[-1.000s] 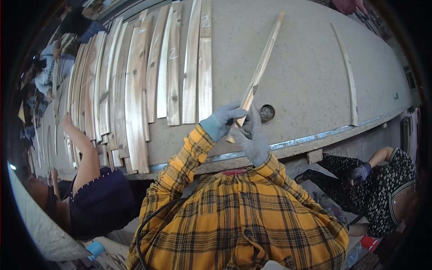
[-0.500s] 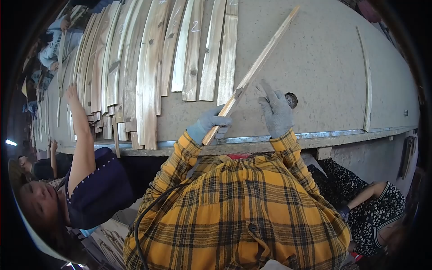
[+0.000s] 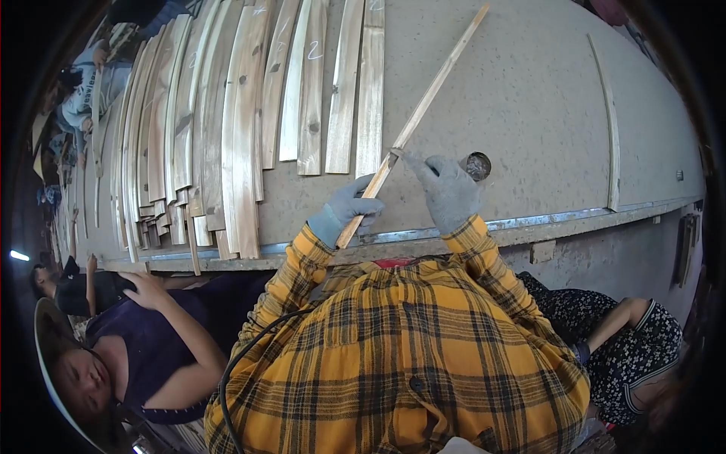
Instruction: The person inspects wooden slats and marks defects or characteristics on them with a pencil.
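Observation:
My left hand (image 3: 349, 208), in a grey glove, is closed around the lower end of a narrow wooden strip (image 3: 435, 89). The strip slants up and to the right above the table, and a dark patch marks it a little above my left hand. At this patch are the fingertips of my right hand (image 3: 452, 189), also gloved, with thumb and fingers drawn together. Whatever they pinch is too small to make out. Just right of that hand, a small round tin (image 3: 478, 166) with dark, shiny contents stands on the table.
Several wooden boards (image 3: 243, 136), some with chalk numbers, lie side by side on the grey table (image 3: 529, 113). Another thin strip (image 3: 609, 125) lies at the right. A person in a hat (image 3: 162, 333) is at my left, and one in patterned clothes (image 3: 605, 340) at my right.
My right hand has moved left, its fingers coming from beside the strip to the dark patch. The neighbour at left has drawn an arm back from the boards. The view has shifted slightly.

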`<state>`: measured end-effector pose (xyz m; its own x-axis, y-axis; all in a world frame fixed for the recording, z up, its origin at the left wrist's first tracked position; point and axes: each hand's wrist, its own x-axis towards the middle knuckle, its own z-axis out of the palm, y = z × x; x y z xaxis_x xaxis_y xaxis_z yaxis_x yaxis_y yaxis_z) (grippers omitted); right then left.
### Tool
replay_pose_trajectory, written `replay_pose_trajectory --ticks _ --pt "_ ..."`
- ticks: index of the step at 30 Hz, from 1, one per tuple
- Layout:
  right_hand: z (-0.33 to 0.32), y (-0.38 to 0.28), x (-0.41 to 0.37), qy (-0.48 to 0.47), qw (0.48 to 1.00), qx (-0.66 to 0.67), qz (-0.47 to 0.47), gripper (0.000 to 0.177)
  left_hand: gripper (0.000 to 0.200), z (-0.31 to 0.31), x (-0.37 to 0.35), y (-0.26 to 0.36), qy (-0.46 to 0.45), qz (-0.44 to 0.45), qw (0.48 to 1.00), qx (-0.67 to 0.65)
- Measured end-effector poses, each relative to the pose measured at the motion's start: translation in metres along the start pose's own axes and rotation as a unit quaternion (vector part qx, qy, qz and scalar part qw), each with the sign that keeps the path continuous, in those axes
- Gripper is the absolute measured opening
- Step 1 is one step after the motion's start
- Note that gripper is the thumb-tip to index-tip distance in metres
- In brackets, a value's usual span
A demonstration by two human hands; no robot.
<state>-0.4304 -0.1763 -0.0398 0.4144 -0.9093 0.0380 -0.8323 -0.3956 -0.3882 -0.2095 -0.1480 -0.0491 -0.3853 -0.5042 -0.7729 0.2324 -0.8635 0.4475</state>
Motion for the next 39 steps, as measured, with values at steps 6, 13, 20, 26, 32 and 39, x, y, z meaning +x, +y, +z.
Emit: replay_pose_trajectory --ticks 6,13,20,26,32,39 --pt "-0.003 -0.006 -0.014 0.004 0.987 0.120 -0.107 0.054 0.055 0.005 -0.008 0.012 -0.014 -0.011 1.000 -0.010" --pt "0.008 0.011 0.007 0.057 0.968 0.243 0.014 0.057 0.053 -0.005 -0.006 -0.009 -0.244 -0.033 0.916 -0.318" --pt "0.009 -0.008 0.013 -0.015 0.986 0.164 0.022 0.045 0.058 0.003 -0.011 -0.006 -0.201 -0.008 0.931 -0.304" --pt "0.003 0.005 -0.012 0.020 0.959 0.275 -0.069 0.039 0.043 -0.027 -0.029 -0.012 -0.031 -0.047 0.993 -0.108" --pt "-0.006 0.025 -0.016 0.025 0.939 0.331 0.086 0.036 0.045 -0.033 -0.035 -0.024 0.144 0.034 0.985 0.087" --pt "-0.010 0.056 -0.017 0.060 0.944 0.315 0.081 0.034 0.058 -0.046 -0.030 -0.050 0.136 0.195 0.905 0.354"
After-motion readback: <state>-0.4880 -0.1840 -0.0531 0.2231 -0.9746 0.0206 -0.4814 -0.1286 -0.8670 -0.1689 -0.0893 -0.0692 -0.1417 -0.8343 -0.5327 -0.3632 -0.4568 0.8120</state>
